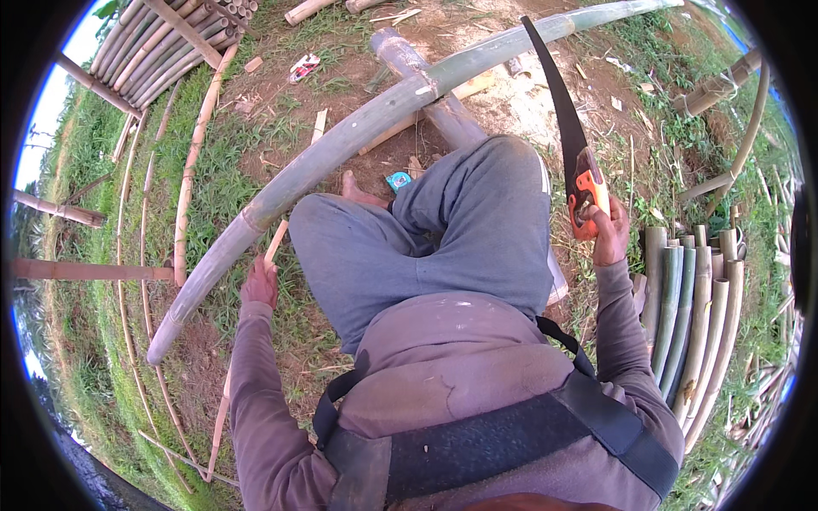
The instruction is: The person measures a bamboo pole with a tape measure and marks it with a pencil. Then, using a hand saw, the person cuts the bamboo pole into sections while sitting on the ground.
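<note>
My right hand is closed round the orange handle of a handsaw, whose dark blade points up and away to the far end of a large bamboo pole. The blade's tip is near that pole; whether they touch I cannot tell. The long greenish pole slants from near left to far right across a thicker bamboo piece on the ground. My left hand is closed on a thin bamboo strip, beside the near part of the pole. The strip passes beneath the pole.
Cut bamboo lengths are bundled at my right. More bamboo is stacked at the far left, behind a bamboo frame. A small turquoise tape measure lies by my foot. Sawdust and chips cover the dirt ahead.
</note>
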{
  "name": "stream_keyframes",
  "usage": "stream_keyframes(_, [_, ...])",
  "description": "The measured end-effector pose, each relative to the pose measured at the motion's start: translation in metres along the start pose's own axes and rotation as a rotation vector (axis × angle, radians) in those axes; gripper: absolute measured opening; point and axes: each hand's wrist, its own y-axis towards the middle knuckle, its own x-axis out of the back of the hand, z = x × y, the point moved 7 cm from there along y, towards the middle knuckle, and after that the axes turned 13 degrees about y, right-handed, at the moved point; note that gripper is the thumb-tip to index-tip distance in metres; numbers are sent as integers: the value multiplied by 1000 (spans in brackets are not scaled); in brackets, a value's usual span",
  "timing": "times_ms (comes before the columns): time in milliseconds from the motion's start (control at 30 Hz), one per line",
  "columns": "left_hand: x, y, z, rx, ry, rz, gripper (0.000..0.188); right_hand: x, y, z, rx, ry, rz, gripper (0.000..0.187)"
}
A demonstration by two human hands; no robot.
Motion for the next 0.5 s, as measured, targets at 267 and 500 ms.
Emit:
stream_keyframes(267, [-103,0,21,67,75,21,68,-32,51,124,223,-34,134,33])
stream_keyframes(500, [14,125,-59,-16,-712,-205,43,-96,84,135,467,-169,176,32])
